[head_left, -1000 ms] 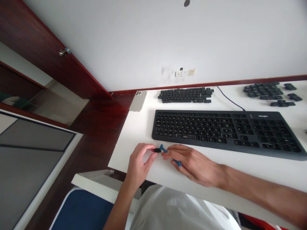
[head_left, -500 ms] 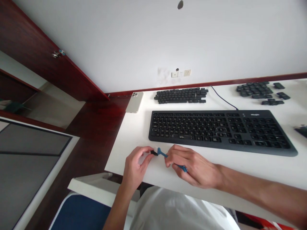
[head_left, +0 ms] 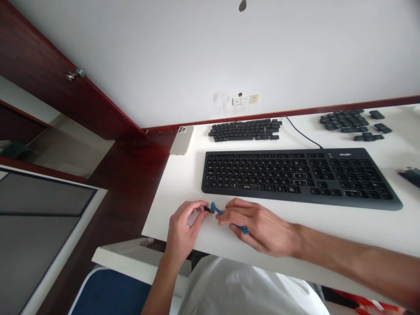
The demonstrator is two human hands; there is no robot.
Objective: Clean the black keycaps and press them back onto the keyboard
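Pinching a small black piece (head_left: 206,209), the left hand (head_left: 183,224) is working just beside the right hand (head_left: 259,229), which is gripping a blue plastic tool (head_left: 215,208) that looks light and stiff, best held by its thin stem.

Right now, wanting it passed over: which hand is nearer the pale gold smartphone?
Left. The left hand lies on the person's side of the pale gold smartphone; the right hand is farther, to its right.

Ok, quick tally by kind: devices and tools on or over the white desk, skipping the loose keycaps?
Keyboard: 1
Phone: 1
Blue plastic tool: 1
Total: 3
Not counted: dark object at the right edge, too cut off to tell.
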